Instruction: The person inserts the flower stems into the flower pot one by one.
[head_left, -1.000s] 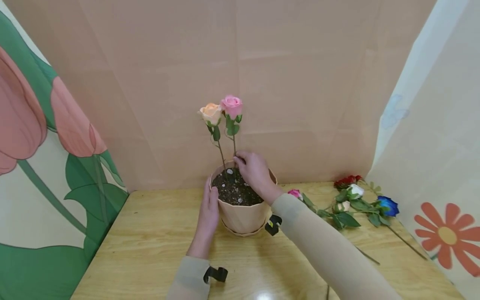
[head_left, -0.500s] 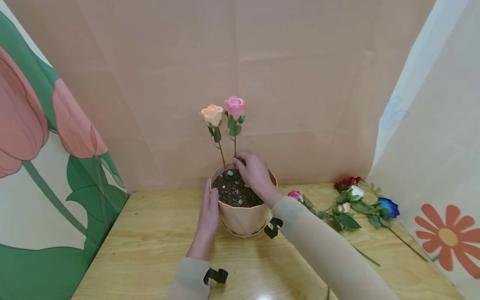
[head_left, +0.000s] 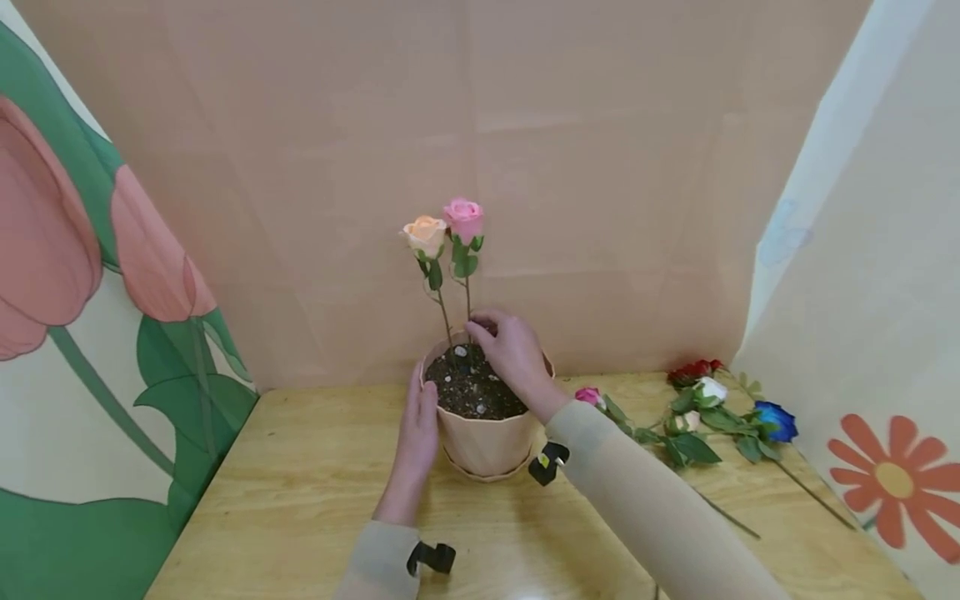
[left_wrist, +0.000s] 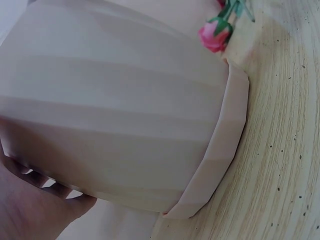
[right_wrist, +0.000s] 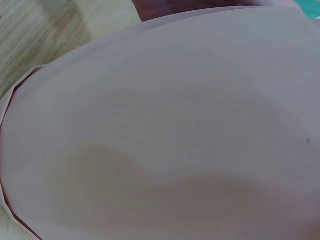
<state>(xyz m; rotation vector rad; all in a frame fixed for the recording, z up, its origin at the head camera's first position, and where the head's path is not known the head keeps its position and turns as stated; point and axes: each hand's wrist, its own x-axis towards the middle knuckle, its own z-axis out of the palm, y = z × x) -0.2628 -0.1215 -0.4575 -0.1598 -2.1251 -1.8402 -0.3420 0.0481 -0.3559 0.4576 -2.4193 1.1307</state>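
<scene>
A pink rose (head_left: 464, 218) and a peach rose (head_left: 425, 236) stand upright in dark soil (head_left: 480, 396) inside a beige flowerpot (head_left: 487, 446). My right hand (head_left: 516, 354) reaches over the pot's right rim and pinches the pink rose's stem low, just above the soil; its fingertips are partly hidden. Against the pot's left side rests my left hand (head_left: 418, 429), fingers extended along the wall and thumb near the rim. The left wrist view shows those fingers (left_wrist: 57, 190) touching the pot wall (left_wrist: 115, 115). In the right wrist view the pot wall (right_wrist: 165, 115) fills most of the picture.
Several loose roses lie on the wooden table (head_left: 315, 483) to the right, among them a blue rose (head_left: 777, 422), a white rose (head_left: 710, 389), a red rose (head_left: 693, 372) and a dark pink rose (head_left: 589, 396). A saucer (head_left: 487, 477) sits under the pot. Printed cloths hang around.
The pink rose's head leaned slightly right, then back left. The right hand keeps its pinch on the stem, and the left hand stays at the pot. The whole view has shifted slightly.
</scene>
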